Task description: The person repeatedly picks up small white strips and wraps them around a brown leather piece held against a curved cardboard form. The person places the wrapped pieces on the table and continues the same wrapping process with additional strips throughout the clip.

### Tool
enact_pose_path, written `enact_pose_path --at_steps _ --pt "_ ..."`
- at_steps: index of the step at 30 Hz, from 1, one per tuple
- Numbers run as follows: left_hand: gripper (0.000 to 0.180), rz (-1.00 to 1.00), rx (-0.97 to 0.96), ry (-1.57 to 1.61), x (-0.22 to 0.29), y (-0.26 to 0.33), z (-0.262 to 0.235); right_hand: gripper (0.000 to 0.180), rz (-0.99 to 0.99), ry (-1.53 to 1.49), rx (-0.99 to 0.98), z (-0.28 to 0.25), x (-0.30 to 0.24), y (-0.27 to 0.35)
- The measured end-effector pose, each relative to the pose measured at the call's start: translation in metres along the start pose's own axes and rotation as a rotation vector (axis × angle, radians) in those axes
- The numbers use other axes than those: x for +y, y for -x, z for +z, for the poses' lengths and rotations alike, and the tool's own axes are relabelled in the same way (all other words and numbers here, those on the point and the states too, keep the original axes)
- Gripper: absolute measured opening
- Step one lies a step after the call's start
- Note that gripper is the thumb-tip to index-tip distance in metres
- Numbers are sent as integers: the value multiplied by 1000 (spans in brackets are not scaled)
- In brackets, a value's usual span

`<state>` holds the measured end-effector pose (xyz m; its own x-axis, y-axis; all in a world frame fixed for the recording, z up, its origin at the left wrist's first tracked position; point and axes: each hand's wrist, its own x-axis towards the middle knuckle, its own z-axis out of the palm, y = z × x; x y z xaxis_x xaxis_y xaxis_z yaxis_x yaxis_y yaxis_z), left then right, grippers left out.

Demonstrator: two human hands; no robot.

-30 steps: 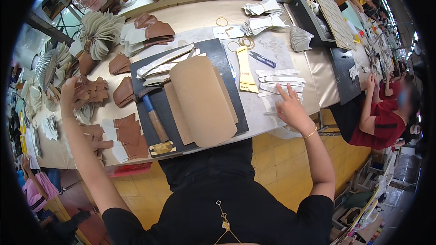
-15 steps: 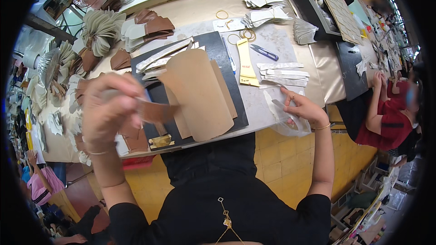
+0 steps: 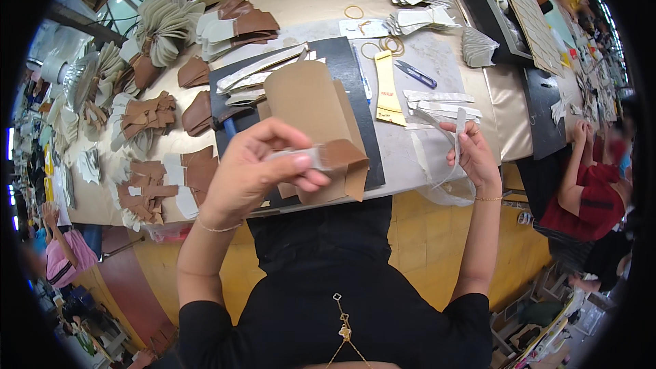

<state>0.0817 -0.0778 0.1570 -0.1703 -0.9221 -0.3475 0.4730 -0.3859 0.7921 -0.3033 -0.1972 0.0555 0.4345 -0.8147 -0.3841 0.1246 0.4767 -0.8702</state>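
Observation:
My left hand [image 3: 268, 164] is closed on the pale end of a brown leather piece [image 3: 344, 153], which sticks out to the right over a tan card sheet [image 3: 301, 92]. Off to the right, my right hand [image 3: 473, 154] pinches a thin whitish strip [image 3: 459, 127] between thumb and fingers. Part of that strip hangs down below the fingers. Beyond this hand lie several white strips [image 3: 441, 104] on the grey work surface. The card sheet rests on a black board [image 3: 369, 138] in front of me.
Thread snips [image 3: 417, 74], a yellow template [image 3: 387, 89] and rubber bands [image 3: 391, 46] lie right of the board. Stacks of brown leather pieces [image 3: 147, 113] cover the left side. A black box [image 3: 493, 24] stands at the far right. A person in red [image 3: 581, 195] works at the right.
My left hand has swung right with the leather piece, from the board's left side to over the card sheet. My right hand has lifted the whitish strip off the table's edge.

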Motion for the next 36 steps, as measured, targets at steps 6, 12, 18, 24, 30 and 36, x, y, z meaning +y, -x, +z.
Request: enact_pose_path --at_steps 6,12,18,24,30,36 --pt "15 111 -221 139 8 6 43 10 -145 -23 18 30 -10 4" --pt "16 -16 109 -155 -22 5 -5 13 -196 76 114 41 -25 28" --pt "23 -116 155 -56 -47 20 -41 11 -131 207 -42 97 -37 13" --pt "48 -138 116 -98 -51 22 -52 12 179 480 -375 183 -52 -8" --pt "57 -175 87 -48 -52 28 -55 19 211 742 -489 241 -54 -20" --pt "58 -173 54 -16 -48 30 -55 18 216 911 -491 257 -51 -30"
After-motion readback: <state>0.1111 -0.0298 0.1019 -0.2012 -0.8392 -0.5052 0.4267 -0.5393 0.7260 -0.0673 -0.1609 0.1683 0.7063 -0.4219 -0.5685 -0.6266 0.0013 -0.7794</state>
